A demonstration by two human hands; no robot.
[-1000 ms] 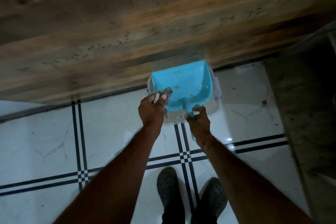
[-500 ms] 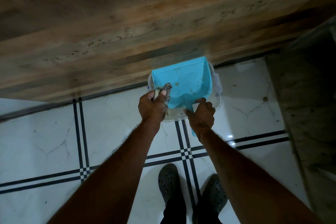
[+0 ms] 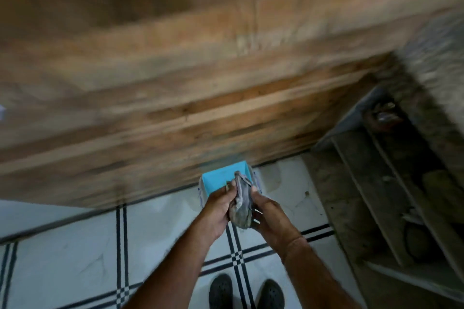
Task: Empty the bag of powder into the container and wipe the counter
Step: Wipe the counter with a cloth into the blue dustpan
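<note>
Both hands meet over the floor (image 3: 75, 246), bunching a grey cloth (image 3: 242, 204) between them: the left hand (image 3: 218, 208) has its grip closed around the cloth's left side, and the right hand (image 3: 270, 213) presses its fingers against the right side. Just beyond them a blue dustpan (image 3: 218, 179) sits in a pale container (image 3: 200, 192) at the foot of the wooden cabinet front (image 3: 200, 83). No bag of powder or table surface is visible. The picture is smeared by motion, so the risk, I judge, is a loose hold: shaking or wringing the cloth could scatter dust onto the tiles near the shoes (image 3: 221, 292), or a careless elbow could tip the dustpan.
</note>
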